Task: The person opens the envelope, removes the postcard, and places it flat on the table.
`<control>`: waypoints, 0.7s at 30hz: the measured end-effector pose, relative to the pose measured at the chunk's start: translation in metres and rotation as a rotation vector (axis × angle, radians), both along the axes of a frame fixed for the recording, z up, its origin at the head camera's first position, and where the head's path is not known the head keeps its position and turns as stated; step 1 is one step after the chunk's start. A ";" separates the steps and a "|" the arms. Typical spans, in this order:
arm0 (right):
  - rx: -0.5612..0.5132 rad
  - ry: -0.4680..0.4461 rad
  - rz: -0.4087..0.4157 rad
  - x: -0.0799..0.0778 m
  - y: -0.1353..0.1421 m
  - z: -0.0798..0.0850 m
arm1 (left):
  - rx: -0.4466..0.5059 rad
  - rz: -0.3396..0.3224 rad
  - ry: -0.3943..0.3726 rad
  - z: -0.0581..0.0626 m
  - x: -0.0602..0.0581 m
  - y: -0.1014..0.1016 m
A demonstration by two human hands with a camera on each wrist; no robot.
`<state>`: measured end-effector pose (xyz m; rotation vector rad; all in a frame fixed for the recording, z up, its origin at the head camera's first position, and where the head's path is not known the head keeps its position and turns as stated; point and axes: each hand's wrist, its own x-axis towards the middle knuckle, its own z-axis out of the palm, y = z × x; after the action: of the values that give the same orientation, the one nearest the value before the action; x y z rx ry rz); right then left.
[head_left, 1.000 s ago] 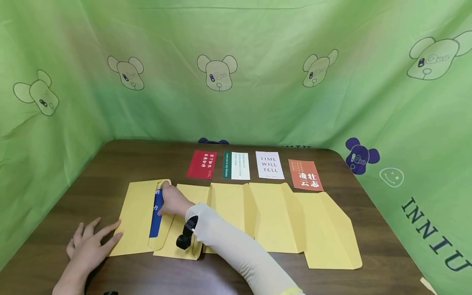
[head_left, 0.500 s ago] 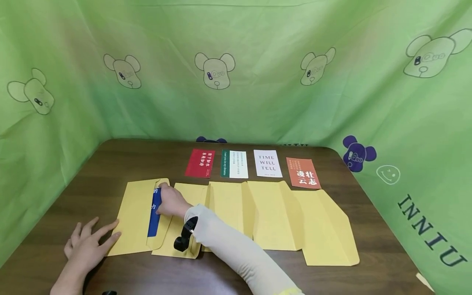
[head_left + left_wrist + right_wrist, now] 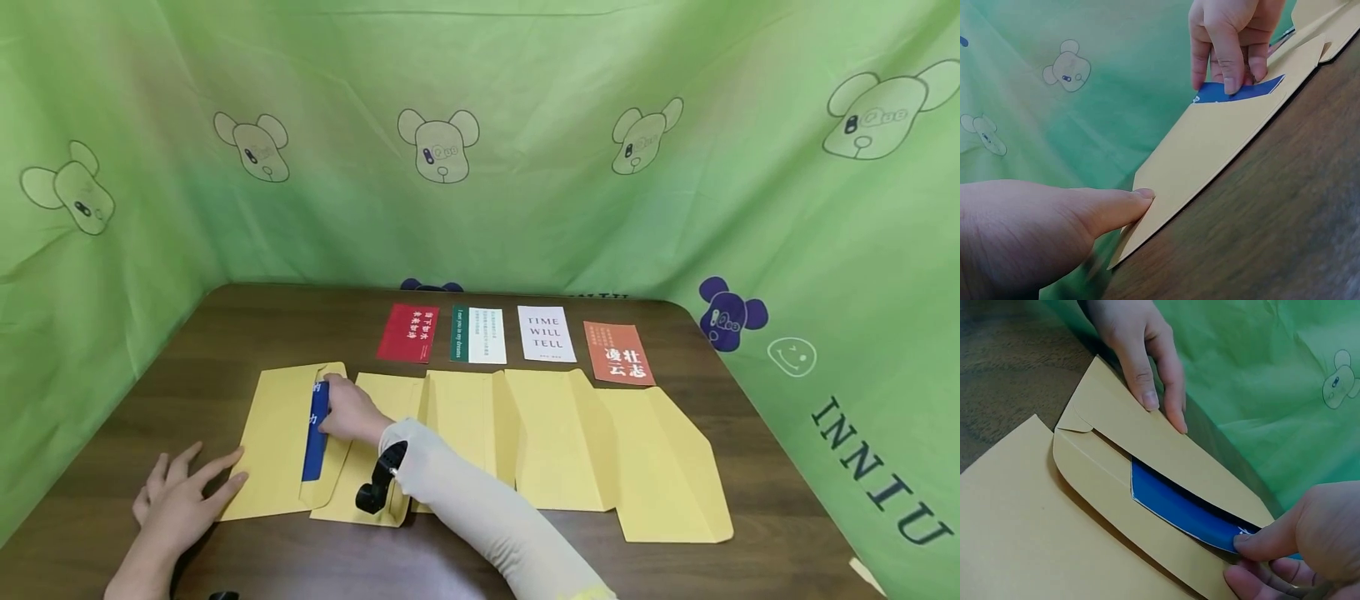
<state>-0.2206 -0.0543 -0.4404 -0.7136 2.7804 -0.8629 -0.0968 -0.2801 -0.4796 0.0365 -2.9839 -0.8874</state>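
Note:
A yellow envelope [image 3: 273, 442] lies at the left with its flap opened to the right, and a blue card [image 3: 316, 446] sits partly inside its mouth. My right hand [image 3: 351, 407] pinches the card's exposed edge; in the right wrist view its thumb [image 3: 1269, 540] lies on the card's blue face, with the other fingers below. At the envelope's opposite end, my left hand [image 3: 183, 500] rests with extended fingers, thumb and index finger touching the envelope's edge. The card's inner part is hidden in the envelope.
Several more yellow envelopes [image 3: 551, 442] lie overlapping in a row to the right, flaps unfolded. Behind them stand out a red card [image 3: 408, 333], a green-and-white card [image 3: 478, 335], a white card [image 3: 546, 333] and an orange card [image 3: 618, 354]. Green cloth [image 3: 525, 225] surrounds the wooden table [image 3: 247, 325].
The view shifts very slightly. Both hands keep their places on the card and envelope, and slightly less of the blue card shows than a second ago, if any difference.

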 end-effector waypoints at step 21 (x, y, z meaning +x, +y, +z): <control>-0.543 -0.439 -0.116 -0.001 0.003 -0.009 | 0.004 0.004 -0.001 -0.001 0.000 0.000</control>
<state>-0.2216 -0.0514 -0.4490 -0.3585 2.2225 -1.6053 -0.0970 -0.2802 -0.4807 0.0430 -2.9820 -0.8933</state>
